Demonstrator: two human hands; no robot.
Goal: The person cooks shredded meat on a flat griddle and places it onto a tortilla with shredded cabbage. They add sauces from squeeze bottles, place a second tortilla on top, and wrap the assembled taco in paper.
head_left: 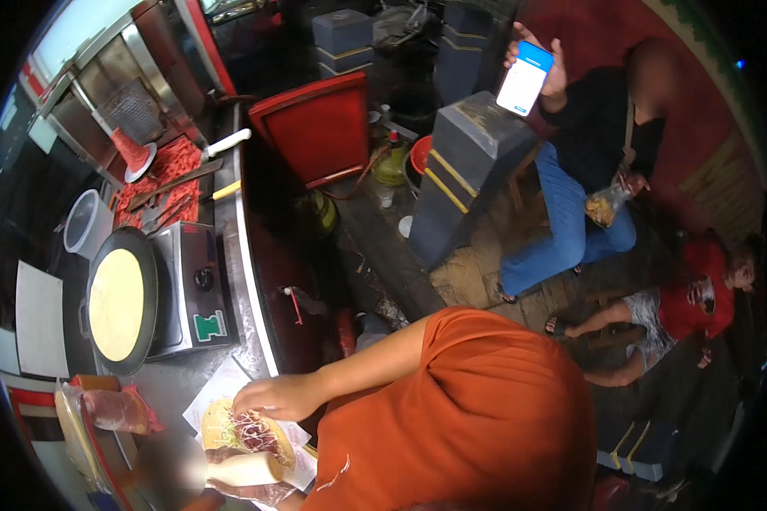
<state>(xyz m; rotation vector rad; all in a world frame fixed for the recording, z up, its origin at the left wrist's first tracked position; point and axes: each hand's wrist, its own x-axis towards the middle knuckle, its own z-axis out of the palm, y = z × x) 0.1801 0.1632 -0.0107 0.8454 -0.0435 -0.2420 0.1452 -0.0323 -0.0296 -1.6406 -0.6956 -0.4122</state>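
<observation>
A round flatbread (217, 422) lies on white paper (230, 381) at the lower left, topped with shreds, dark red filling and thin white sauce lines. My right hand (277, 397) reaches over it from the orange sleeve, fingers bent down and together at the filling; anything in them is hidden. Below, my left hand (260, 492) is partly hidden, gripping a cream-coloured squeeze bottle (251, 470) across the flatbread's near side. A blurred patch covers the bottle's left end.
Behind the flatbread, a pale round sheet (118, 304) cooks on a black griddle (147, 332) beside a gas stove (200, 281). Chopped red meat (162, 183), knives (227, 143) and a plastic tub (89, 223) stand farther back. Across the counter edge, a person holds a phone (525, 78); another person sits right.
</observation>
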